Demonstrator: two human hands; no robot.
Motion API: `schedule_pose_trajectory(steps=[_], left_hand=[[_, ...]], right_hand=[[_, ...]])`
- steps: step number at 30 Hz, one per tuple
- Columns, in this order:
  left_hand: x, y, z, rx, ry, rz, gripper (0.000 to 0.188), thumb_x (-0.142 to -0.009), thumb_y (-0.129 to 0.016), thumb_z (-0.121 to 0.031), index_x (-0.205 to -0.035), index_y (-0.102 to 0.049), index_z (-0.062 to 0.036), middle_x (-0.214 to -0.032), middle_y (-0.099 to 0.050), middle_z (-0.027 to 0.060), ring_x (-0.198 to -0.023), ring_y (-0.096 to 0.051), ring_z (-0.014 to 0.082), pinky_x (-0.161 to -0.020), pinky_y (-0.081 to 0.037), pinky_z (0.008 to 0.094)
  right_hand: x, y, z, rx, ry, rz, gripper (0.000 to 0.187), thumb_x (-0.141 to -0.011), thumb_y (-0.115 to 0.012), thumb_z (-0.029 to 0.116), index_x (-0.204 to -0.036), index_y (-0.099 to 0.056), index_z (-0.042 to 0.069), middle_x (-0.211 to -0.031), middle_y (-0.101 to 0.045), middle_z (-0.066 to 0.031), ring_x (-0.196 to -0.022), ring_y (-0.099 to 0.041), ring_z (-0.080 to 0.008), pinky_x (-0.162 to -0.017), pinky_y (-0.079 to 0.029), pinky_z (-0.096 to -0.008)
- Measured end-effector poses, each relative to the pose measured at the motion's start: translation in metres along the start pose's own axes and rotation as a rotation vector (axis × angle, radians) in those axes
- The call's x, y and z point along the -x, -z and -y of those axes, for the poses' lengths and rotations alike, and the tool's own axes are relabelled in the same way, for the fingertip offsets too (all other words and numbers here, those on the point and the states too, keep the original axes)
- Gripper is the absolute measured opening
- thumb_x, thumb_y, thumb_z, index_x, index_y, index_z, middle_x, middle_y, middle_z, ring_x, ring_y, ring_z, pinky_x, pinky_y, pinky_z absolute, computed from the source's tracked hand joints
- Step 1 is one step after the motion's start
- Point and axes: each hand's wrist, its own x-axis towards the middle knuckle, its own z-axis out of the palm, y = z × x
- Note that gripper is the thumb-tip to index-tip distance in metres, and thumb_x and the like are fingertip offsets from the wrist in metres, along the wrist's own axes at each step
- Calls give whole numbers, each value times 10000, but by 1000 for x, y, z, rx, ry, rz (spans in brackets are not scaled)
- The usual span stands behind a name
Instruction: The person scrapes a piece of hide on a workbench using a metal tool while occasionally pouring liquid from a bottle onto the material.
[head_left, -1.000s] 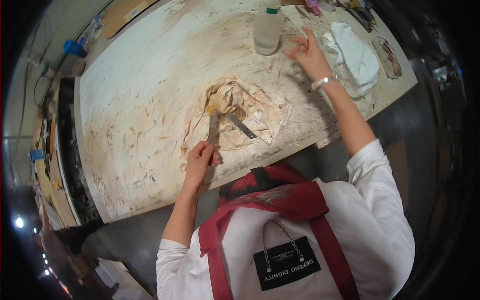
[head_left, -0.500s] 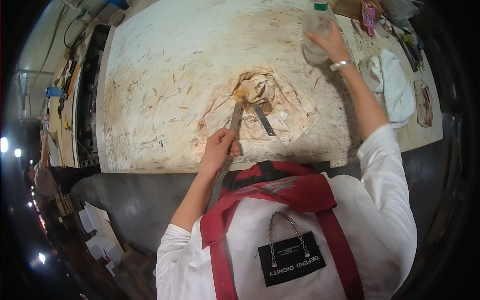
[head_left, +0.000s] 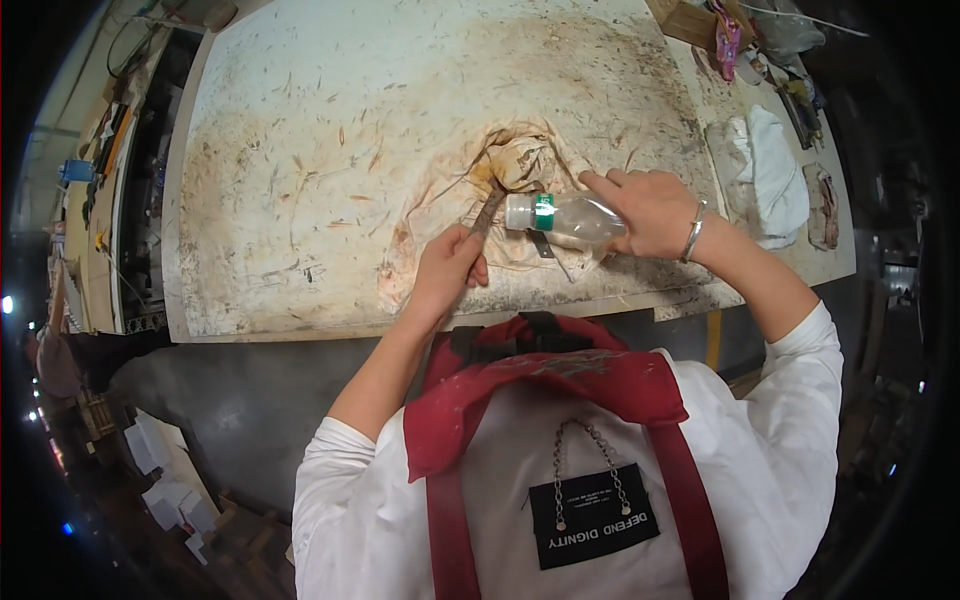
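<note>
from where i stand, the left hand (head_left: 455, 262) is closed around the lower end of a strip (head_left: 487, 217), whose far end meets the stained lump of the rag (head_left: 520, 160) on the worktop (head_left: 300, 190). the right hand (head_left: 655, 212) grips the bottle (head_left: 580, 215) by its base end, holding it tipped almost flat over the rag, neck toward the strip and just beside it. a second strip (head_left: 541, 243) lies partly hidden under the bottle.

with the neck this low, i'd judge that a little more tilt or a squeeze could send liquid past the rag and across the worktop, if the neck is open. a wet strip might slip in the left hand, and the bottle could knock it aside, being so close.

the bottle is clear, with a green band; how much is in it, and whether a cap is on, i can't tell. at the far right corner stands a box (head_left: 685, 22), its contents out of my sight, with a pink packet (head_left: 728, 45) by it. nearer, a white towel (head_left: 778, 185) lies crumpled.
</note>
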Motion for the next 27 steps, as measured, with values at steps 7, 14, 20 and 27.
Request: schedule_pose_trajectory(steps=[7,14,20,27], left_hand=[[-3,1,4,-48,-94,0,172,-887,-526,-156,-775,-495,-29,-577,-528,14,-508,-507,77,-496,-400,208],[-6,0,5,-133,-147,14,164,-886,-530,-146,-822,-526,5,-553,-511,20,-490,-486,76,-482,-402,228],[-13,1,16,-113,-179,22,171,-881,-542,-145,-800,-518,3,-537,-496,12,-477,-471,70,-469,-382,228],[-12,-1,14,-98,-159,15,176,-878,-549,-147,-787,-516,-1,-531,-486,8,-471,-461,65,-464,-373,225]], right_hand=[[-7,11,20,94,16,80,680,-647,-723,329,-1231,-424,148,-903,-603,-121,-789,-614,-307,-632,-487,-414],[-7,27,26,142,-36,122,651,-680,-706,375,-1230,-433,160,-876,-609,-117,-790,-618,-308,-651,-483,-410],[-13,36,20,209,-114,173,711,-690,-695,427,-1271,-405,137,-869,-612,-134,-767,-613,-322,-638,-473,-411],[-17,41,23,228,-151,193,703,-703,-687,419,-1278,-395,138,-855,-621,-124,-768,-614,-323,-635,-471,-416]])
